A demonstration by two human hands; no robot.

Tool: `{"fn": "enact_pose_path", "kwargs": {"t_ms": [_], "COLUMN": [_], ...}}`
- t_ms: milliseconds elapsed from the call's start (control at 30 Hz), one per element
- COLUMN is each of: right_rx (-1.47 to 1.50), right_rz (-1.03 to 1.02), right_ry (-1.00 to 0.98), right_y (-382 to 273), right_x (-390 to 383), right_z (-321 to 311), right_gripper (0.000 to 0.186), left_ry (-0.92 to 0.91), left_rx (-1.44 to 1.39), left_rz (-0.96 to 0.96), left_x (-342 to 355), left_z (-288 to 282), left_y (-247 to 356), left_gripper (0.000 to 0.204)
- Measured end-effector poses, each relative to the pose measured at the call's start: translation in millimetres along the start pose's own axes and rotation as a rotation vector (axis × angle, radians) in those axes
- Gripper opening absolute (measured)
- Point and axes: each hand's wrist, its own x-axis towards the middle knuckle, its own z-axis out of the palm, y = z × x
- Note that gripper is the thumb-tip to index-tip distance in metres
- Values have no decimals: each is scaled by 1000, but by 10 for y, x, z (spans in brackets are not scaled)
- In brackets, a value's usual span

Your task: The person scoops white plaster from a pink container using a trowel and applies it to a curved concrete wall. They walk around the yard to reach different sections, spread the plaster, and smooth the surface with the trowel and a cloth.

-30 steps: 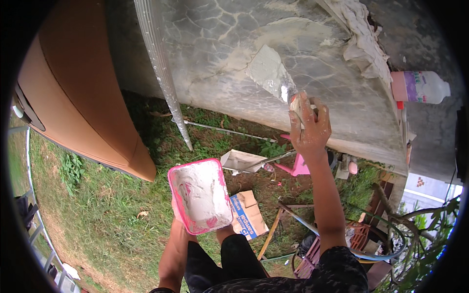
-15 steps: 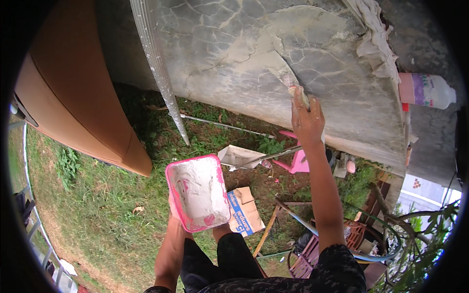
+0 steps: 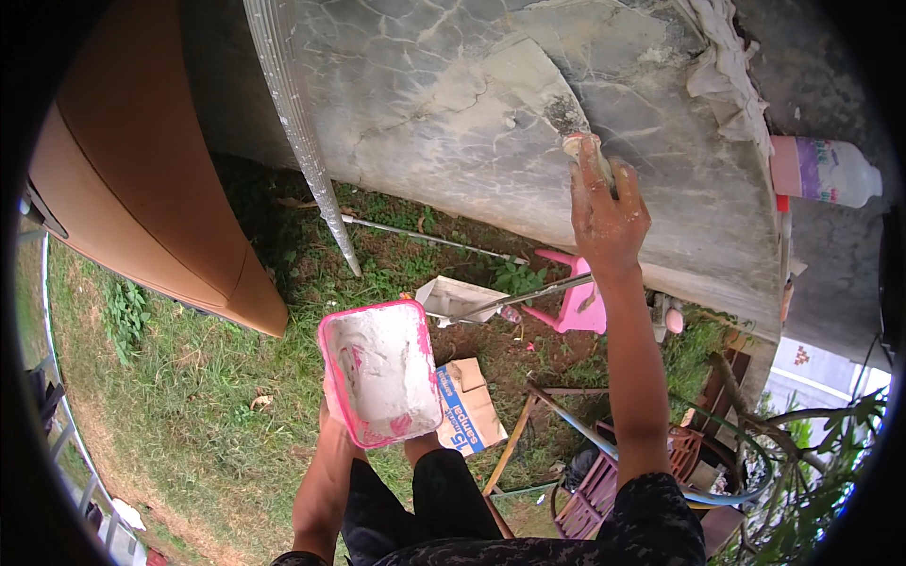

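Note:
A pink rectangular tub [image 3: 382,363] of white paste is gripped from underneath by my left hand [image 3: 332,401], mostly hidden behind it. Against the cracked grey wall [image 3: 415,85], my right hand [image 3: 606,208] grips a putty knife [image 3: 571,116], its fingers wrapped round the handle and coated with white smears. The blade touches the wall at the lower end of a pale smear of paste. To the right, a pink and white bottle [image 3: 819,170] lies sideways in view beside the wall's crumpled, pale edge.
A brown curved panel [image 3: 160,189] fills the left, near a speckled grey pole [image 3: 293,113]. Below are grass, a pink plastic chair [image 3: 580,307], a pale box [image 3: 458,297] and flattened cardboard [image 3: 472,406]. Metal frames, a slatted chair [image 3: 590,500] and branches [image 3: 769,424] crowd the lower right.
My right hand and the knife have moved up along the wall since half a second ago, and the pale smear reaches higher. The tub sits slightly higher and further left in view.

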Motion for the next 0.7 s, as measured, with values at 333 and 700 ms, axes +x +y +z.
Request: {"fn": "enact_pose_path", "kwargs": {"t_ms": [333, 700], "right_rx": [127, 191], "right_rz": [-59, 38], "right_ry": [82, 65], "right_y": [-102, -49], "right_x": [-235, -398], "right_z": [-25, 191], "right_gripper": [45, 48], "left_ry": [70, 123], "left_rx": [-29, -29], "left_rz": [26, 46], "left_x": [-68, -143], "left_z": [65, 17], "left_y": [30, 89], "left_gripper": [69, 68]}}
